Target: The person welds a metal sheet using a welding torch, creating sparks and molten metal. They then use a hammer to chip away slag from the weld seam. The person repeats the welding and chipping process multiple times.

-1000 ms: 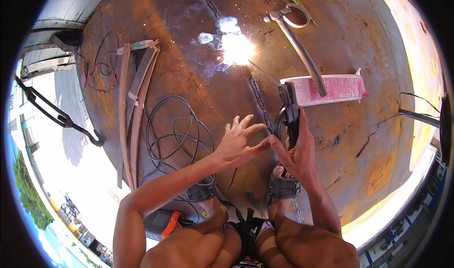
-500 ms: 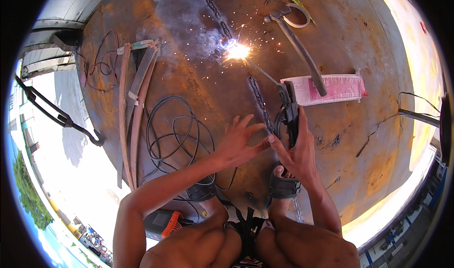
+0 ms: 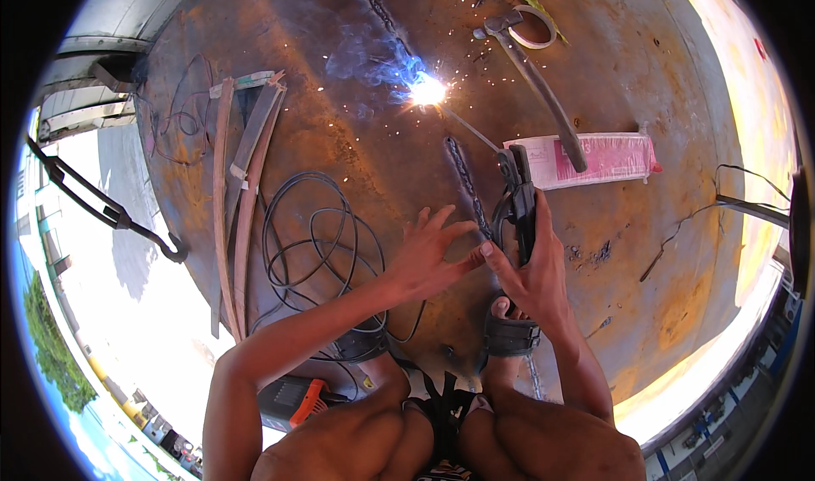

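My right hand (image 3: pixel 536 273) is wrapped round a black electrode holder (image 3: pixel 525 213). From its jaws a thin welding rod (image 3: pixel 474 131) slants up and left to a bright arc (image 3: pixel 426 90). Smoke and sparks come off the arc and cover the spot under it. The arc burns on a rusty steel plate (image 3: pixel 365 154), in line with a dark weld bead (image 3: pixel 373 4) beyond it and a nearer bead (image 3: pixel 463 175). My left hand (image 3: pixel 435 256) has its fingers spread above the plate with nothing in it, its thumb close to my right thumb.
A hammer (image 3: pixel 539 90) rests across a pink-and-white packet (image 3: pixel 594 160), with a pale ring (image 3: pixel 535 28) by its head. Coiled black cable (image 3: pixel 318 235) and long strips (image 3: pixel 222 201) lie at left. An orange-and-black machine (image 3: pixel 297 403) stands beside my left leg.
The smoke has thinned and turned bluer, and fewer sparks fly. Both hands and the electrode holder look almost unmoved.
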`<action>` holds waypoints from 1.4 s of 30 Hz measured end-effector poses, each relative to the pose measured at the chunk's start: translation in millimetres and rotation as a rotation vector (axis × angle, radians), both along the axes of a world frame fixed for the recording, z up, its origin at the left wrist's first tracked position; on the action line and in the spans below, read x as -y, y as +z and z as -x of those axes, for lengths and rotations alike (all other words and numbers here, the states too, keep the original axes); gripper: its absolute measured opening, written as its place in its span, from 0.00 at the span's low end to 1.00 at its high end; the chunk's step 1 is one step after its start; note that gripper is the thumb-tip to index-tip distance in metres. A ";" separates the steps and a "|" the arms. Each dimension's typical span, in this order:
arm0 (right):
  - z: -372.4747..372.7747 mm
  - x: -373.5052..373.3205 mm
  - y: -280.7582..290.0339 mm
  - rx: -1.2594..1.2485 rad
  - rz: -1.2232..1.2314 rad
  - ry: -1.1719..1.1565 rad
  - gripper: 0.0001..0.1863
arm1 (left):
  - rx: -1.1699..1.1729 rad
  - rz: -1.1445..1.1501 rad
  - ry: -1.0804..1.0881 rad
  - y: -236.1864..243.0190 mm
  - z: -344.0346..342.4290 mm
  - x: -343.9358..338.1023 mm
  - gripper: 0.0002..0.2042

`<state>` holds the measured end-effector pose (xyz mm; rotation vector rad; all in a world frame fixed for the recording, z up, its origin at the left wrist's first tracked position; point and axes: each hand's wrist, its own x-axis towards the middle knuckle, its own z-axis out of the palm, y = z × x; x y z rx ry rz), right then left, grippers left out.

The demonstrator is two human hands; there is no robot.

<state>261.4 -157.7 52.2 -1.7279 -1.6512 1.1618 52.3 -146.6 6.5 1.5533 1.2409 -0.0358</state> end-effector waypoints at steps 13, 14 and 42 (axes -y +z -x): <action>0.4 -0.1 0.0 0.007 0.008 -0.005 0.53 | -0.009 0.012 -0.001 1.9 -0.5 -1.2 0.32; 0.4 0.0 0.0 0.003 0.013 -0.005 0.53 | -0.017 0.013 -0.008 1.7 -0.7 -1.4 0.32; 1.1 -1.1 0.3 -0.038 0.054 -0.021 0.53 | -0.001 0.018 0.011 0.4 1.4 0.9 0.33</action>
